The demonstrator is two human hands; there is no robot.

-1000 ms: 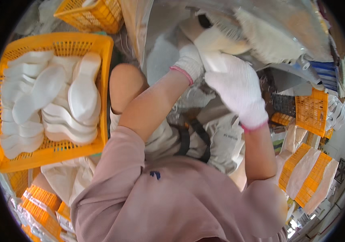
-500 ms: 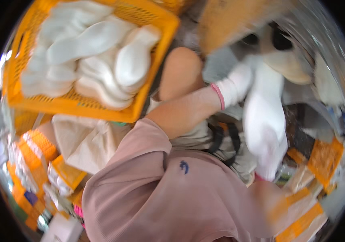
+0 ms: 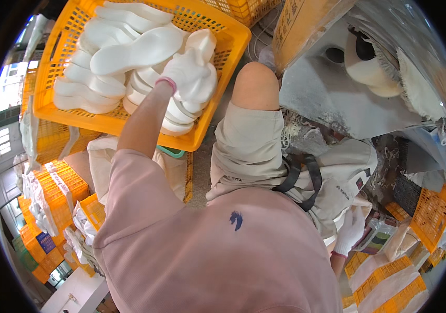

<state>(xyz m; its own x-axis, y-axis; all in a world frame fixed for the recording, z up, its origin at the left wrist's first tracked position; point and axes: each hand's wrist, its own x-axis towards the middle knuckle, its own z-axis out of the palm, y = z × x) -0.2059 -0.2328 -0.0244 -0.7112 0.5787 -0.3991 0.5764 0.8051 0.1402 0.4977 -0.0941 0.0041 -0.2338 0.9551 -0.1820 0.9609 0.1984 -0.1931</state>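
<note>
Left hand [image 3: 187, 78] on the soles [image 3: 137, 50] in the crate [image 3: 234, 57], grip wide or narrow, can't tell (right hand [image 3: 349, 232] likewise)! Probably light, springy foam, slightly slick; the narrow waist looks best to hold.

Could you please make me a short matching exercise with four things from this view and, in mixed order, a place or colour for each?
Things
1. Gloved left hand
2. Gloved right hand
3. Crate
4. Strap

Places and colours
A. Black, across the beige shorts
B. On the white sole-shaped pieces
C. Down at the person's right side, near the pinkish shirt
D. Yellow-orange, with slotted sides

Right pairs: 1-B, 2-C, 3-D, 4-A
</note>
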